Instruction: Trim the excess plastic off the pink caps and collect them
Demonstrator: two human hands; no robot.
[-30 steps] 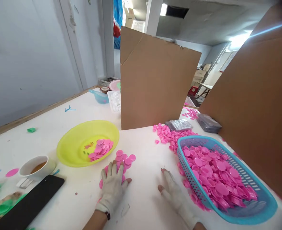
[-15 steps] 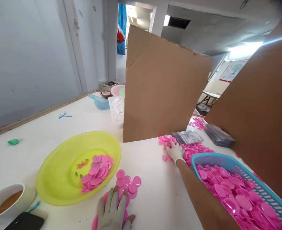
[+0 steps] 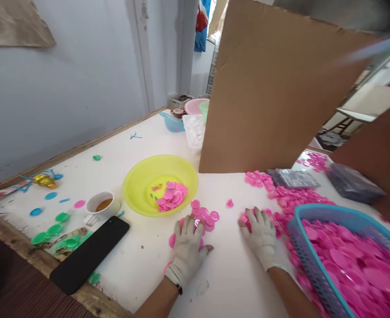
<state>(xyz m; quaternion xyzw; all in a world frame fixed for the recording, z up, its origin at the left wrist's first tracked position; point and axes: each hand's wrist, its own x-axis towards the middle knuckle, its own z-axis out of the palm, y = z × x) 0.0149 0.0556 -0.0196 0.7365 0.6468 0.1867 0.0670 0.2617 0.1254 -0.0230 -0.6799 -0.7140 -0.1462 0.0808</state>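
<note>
My left hand (image 3: 188,247), in a pale glove with bare fingertips, lies spread over several pink plastic discs (image 3: 205,216) on the white table. To its upper left stands a yellow bowl (image 3: 135,194) with a heap of pink discs (image 3: 173,196) in it. Gloved the same way, my right hand (image 3: 260,236) rests with fingers apart on the near left edge of a pink disc pile (image 3: 289,196). Beside that hand is a blue basket (image 3: 309,265) full of pink discs. Palms and whatever lies under them are hidden.
An upright cardboard sheet (image 3: 267,97) stands behind the pile, near plastic-wrapped packs (image 3: 296,179). At left are a white cup (image 3: 110,207) of brown liquid, a black phone (image 3: 90,254) and green pieces (image 3: 54,229). A white tray (image 3: 193,132) stands farther back.
The view has turned left and down, bringing the phone and table edge into sight. My right hand has come back from the far end of the pile to its near edge.
</note>
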